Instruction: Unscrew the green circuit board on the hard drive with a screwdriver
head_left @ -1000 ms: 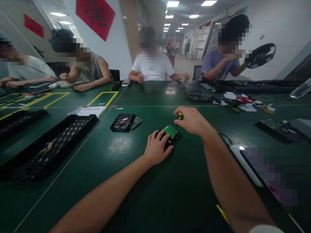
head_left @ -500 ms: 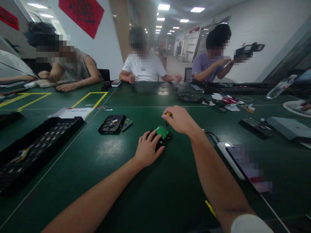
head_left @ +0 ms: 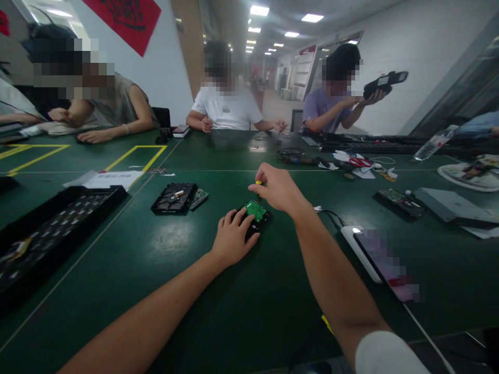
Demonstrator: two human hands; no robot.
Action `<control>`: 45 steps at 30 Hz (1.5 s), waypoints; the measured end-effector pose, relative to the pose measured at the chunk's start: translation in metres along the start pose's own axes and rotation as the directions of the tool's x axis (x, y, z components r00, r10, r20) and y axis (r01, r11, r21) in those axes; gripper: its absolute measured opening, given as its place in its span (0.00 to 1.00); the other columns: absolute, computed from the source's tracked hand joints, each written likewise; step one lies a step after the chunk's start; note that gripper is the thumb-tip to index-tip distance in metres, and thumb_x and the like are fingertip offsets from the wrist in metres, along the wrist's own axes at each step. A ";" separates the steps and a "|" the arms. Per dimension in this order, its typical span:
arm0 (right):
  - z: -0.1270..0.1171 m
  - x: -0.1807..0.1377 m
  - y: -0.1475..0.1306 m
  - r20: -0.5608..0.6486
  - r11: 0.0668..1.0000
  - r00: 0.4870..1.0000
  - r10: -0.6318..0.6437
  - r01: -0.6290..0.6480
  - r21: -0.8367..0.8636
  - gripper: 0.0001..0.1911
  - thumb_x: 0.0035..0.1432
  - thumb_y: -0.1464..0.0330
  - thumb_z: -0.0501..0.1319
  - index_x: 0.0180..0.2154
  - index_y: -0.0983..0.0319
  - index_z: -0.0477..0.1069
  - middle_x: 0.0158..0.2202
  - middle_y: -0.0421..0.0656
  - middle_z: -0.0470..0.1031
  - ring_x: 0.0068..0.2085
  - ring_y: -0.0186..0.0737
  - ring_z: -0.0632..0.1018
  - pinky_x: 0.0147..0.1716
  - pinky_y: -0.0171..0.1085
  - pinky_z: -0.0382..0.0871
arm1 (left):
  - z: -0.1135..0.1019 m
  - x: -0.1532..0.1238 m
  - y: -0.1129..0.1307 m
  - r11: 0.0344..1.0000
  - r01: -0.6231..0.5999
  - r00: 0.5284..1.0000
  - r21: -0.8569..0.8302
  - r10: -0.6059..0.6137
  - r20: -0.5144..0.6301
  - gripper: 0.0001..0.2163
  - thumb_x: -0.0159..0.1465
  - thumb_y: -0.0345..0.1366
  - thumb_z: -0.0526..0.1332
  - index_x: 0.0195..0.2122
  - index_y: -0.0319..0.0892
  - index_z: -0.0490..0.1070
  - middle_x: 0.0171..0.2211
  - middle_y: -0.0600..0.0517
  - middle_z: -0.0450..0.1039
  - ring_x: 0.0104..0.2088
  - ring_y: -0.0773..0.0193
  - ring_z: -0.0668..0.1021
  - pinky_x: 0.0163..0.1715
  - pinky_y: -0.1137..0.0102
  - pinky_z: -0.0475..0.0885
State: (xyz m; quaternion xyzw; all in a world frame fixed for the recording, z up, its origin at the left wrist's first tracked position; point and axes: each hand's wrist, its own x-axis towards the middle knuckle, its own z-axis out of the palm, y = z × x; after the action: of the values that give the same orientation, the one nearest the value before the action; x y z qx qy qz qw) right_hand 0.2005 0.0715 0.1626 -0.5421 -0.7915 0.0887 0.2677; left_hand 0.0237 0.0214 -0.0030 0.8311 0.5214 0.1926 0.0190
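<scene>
A black hard drive (head_left: 260,220) with a green circuit board (head_left: 255,210) on top lies on the green table (head_left: 241,311) in front of me. My left hand (head_left: 233,240) rests on its near end, fingers curled over the edge, holding it down. My right hand (head_left: 276,188) is closed around a small screwdriver with a yellow-tipped handle (head_left: 258,183), held upright with its tip on the circuit board.
A second opened drive (head_left: 173,197) with a loose board (head_left: 199,198) lies to the left, beyond it a long black tray (head_left: 50,223). A phone on a white pad (head_left: 374,254) sits at my right. Several people work across the table amid cables and tools.
The view has swung a little to the right and down. My hands stay on the drive and screwdriver. The person at the far right lowered the dark object they hold.
</scene>
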 end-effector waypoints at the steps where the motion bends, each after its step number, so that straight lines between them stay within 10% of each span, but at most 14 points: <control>1: 0.000 0.001 -0.001 0.002 1.000 1.000 -0.006 0.006 -0.001 0.11 0.63 0.65 0.71 0.38 0.58 0.69 0.40 0.45 0.83 0.42 0.46 0.82 0.40 0.41 0.68 | 0.000 0.000 0.000 1.000 0.000 1.000 -0.002 0.000 0.000 0.26 0.72 0.52 0.61 0.69 0.50 0.69 0.73 0.44 0.63 0.70 0.35 0.63 0.65 0.40 0.64; 16: 0.000 -0.019 0.019 -0.037 0.949 0.997 0.073 -0.058 0.310 0.10 0.67 0.59 0.67 0.40 0.59 0.75 0.39 0.45 0.84 0.35 0.41 0.83 0.37 0.40 0.75 | 0.000 0.000 0.001 1.000 0.004 1.000 -0.023 -0.004 -0.019 0.26 0.71 0.51 0.64 0.68 0.51 0.69 0.72 0.45 0.63 0.70 0.35 0.63 0.66 0.40 0.62; 45: -0.003 -0.012 0.016 0.000 0.970 0.999 0.051 -0.049 0.240 0.08 0.68 0.65 0.63 0.43 0.59 0.81 0.37 0.45 0.86 0.36 0.44 0.85 0.40 0.43 0.78 | -0.002 0.000 0.002 1.000 0.002 1.000 -0.025 -0.003 -0.009 0.26 0.72 0.51 0.63 0.69 0.50 0.68 0.72 0.44 0.63 0.70 0.35 0.62 0.65 0.40 0.63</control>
State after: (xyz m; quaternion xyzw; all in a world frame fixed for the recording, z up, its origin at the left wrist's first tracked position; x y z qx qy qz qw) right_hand 0.2185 0.0666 0.1546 -0.5259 -0.7603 0.1886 0.3313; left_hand 0.0245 0.0202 -0.0010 0.8292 0.5201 0.2031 0.0274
